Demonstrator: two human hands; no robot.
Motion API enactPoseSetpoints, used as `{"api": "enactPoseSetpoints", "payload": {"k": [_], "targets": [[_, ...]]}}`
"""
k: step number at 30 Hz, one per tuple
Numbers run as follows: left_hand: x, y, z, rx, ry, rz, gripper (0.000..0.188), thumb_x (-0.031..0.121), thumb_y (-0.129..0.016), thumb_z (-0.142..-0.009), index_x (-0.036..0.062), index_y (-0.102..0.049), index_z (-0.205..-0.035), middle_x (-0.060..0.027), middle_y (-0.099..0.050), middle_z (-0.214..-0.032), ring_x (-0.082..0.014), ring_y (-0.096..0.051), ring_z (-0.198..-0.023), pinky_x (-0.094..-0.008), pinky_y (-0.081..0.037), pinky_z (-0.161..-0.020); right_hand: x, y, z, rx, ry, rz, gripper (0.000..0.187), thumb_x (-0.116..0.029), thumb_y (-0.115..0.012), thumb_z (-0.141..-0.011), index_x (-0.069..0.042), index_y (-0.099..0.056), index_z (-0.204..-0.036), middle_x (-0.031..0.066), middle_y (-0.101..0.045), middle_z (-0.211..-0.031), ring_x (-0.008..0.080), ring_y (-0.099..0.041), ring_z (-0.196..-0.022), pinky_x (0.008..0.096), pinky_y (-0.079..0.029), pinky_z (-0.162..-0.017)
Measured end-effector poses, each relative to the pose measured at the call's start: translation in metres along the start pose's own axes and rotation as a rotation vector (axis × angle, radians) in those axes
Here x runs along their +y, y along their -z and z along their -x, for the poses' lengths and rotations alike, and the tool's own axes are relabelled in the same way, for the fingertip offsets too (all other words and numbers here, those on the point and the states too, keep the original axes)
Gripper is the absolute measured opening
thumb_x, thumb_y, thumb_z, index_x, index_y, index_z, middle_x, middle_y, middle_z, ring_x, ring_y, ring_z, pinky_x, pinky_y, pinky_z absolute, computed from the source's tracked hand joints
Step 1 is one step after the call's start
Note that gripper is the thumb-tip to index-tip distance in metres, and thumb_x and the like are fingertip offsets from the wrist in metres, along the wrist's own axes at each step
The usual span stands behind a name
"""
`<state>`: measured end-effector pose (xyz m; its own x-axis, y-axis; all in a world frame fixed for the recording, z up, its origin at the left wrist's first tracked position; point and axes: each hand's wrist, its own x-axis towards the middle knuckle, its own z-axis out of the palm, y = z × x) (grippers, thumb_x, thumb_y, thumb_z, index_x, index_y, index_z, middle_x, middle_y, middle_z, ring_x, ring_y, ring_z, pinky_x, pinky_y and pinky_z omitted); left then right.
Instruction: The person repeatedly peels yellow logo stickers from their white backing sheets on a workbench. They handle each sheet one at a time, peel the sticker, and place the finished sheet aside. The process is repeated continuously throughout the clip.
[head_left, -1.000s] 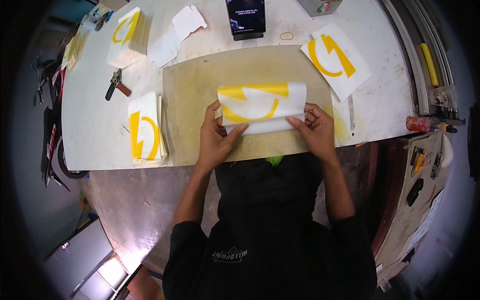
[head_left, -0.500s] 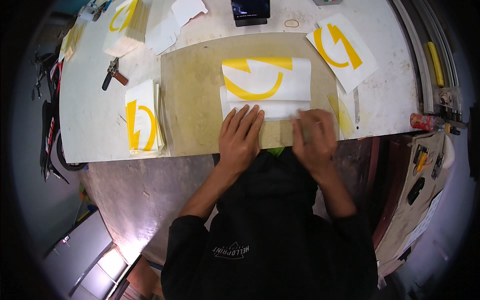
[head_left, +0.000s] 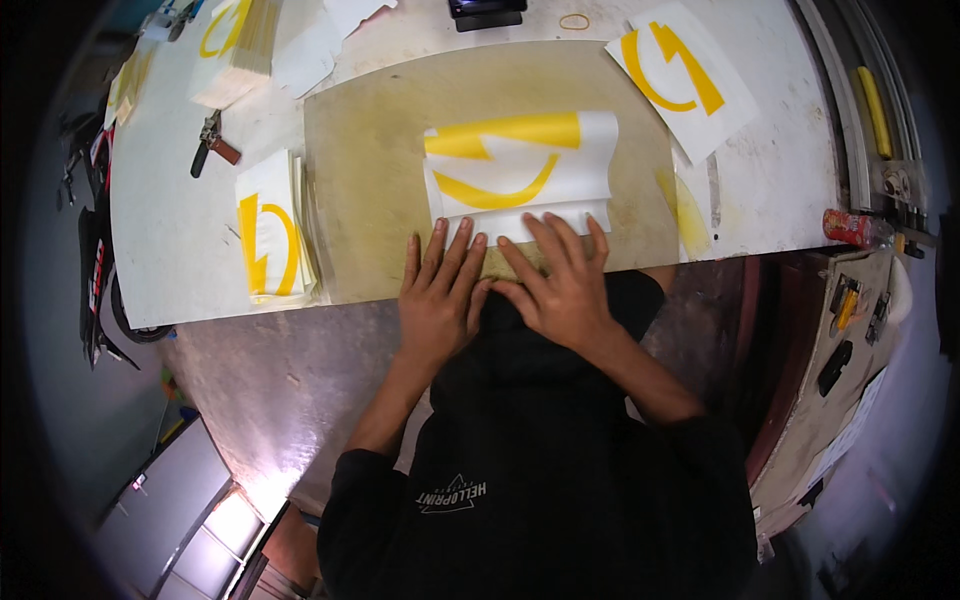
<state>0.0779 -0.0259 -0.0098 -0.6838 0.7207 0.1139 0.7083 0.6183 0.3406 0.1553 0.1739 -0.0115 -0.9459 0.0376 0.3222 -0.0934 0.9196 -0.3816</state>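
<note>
A white sheet with a yellow print point(head_left: 515, 165) lies in front of me, its near part folded into a narrow flap and its right side bowed slightly upward. My left hand point(head_left: 440, 290) rests with fingers spread, fingertips on the flap's left part. My right hand point(head_left: 562, 285) is also spread, its fingertips pressing along the flap's middle and right. The two thumbs nearly meet below the near edge. Neither hand grips anything. Whether the piece is a single sheet or a flat bag, I cannot tell.
A beige mat point(head_left: 370, 200) lies under the sheet. Similar printed pieces sit in a stack at left point(head_left: 268, 235), a tall far-left stack point(head_left: 238, 55) and a loose piece at right point(head_left: 685, 80). A brown-handled tool point(head_left: 215, 145), a dark device point(head_left: 487, 12) and a red-labelled bottle point(head_left: 850, 228) are around.
My right hand, blurred by the flap's right end before, has moved left and settled flat on it. My left hand has shifted left. More yellow shows along the sheet's far edge.
</note>
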Motion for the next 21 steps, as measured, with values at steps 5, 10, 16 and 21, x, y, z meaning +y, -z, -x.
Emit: {"api": "enactPoseSetpoints", "payload": {"k": [5,10,16,21], "targets": [[0.008,0.005,0.004,0.025,0.072,-0.05,0.053,0.028,-0.07,-0.097,0.0171,-0.06,-0.148,-0.0114,-0.045,-0.163,-0.038,-0.036,-0.154,-0.0628,-0.019,-0.125,0.054,0.036,0.029,0.052,-0.058,0.215,0.042,-0.036,-0.08,-0.089,-0.012,-0.074,-0.122,0.0136,-0.062,-0.137,0.0319,-0.053,-0.132,0.0614,-0.027,-0.116],[0.007,0.005,0.001,0.02,0.077,-0.013,0.054,0.028,-0.072,-0.096,0.02,-0.061,-0.148,-0.0101,-0.045,-0.164,-0.0378,-0.035,-0.154,-0.0631,-0.017,-0.125,0.033,0.018,0.029,0.231,-0.054,-0.157,0.035,-0.024,-0.081,-0.087,-0.007,-0.075,-0.117,0.0163,-0.065,-0.127,0.0322,-0.055,-0.125,0.0561,-0.036,-0.112],[0.006,0.006,0.0,0.02,0.078,-0.044,0.052,0.035,-0.072,-0.096,0.0218,-0.063,-0.145,-0.0088,-0.046,-0.162,-0.038,-0.035,-0.154,-0.0675,-0.018,-0.123,0.013,-0.027,-0.082,-0.095,0.206,-0.022,0.039,-0.024,-0.064,-0.101,-0.008,-0.066,-0.137,0.0148,-0.055,-0.15,0.0354,-0.042,-0.147,0.0594,-0.029,-0.122],[0.008,0.007,-0.003,0.091,0.092,0.018,0.045,0.031,-0.073,-0.095,0.0211,-0.068,-0.139,-0.0075,-0.051,-0.157,-0.037,-0.042,-0.147,-0.0676,-0.018,-0.123,0.032,-0.027,-0.109,-0.202,0.198,0.07,0.055,-0.041,-0.05,-0.108,-0.01,-0.053,-0.153,0.0091,-0.043,-0.164,0.0328,-0.032,-0.155,0.062,-0.015,-0.127]]}}
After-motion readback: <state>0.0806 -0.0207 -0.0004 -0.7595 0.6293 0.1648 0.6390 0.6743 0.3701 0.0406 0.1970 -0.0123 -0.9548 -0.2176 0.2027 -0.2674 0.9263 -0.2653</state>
